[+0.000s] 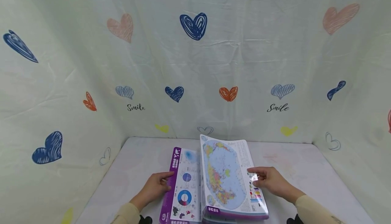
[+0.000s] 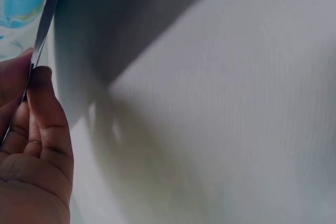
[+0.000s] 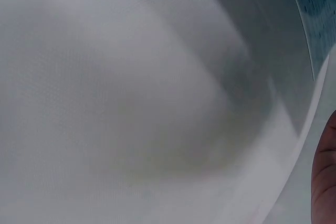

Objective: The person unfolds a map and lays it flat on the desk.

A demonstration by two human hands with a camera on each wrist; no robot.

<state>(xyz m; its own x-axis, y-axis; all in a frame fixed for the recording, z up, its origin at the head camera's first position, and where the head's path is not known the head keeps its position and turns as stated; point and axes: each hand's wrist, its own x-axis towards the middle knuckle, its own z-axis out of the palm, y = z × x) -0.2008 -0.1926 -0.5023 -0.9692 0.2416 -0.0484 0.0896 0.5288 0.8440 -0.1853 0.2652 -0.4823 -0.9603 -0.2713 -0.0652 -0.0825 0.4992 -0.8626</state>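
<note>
A folded world map, glossy with a purple border, stands partly opened at the front middle of the table. Its left panel shows charts and small animal pictures; the right panel carries the oval world map. My left hand pinches the left panel's purple edge between thumb and fingers, and the left wrist view shows that thin edge between the fingertips. On the other side my right hand pinches the right panel's edge. Only a sliver of the right hand enters the right wrist view, beside a panel corner.
The white tabletop runs back to a pale curtain printed with hearts and "Smile" lettering. Curtain walls also close off the left and right sides. Dark round objects sit by both sleeves at the bottom.
</note>
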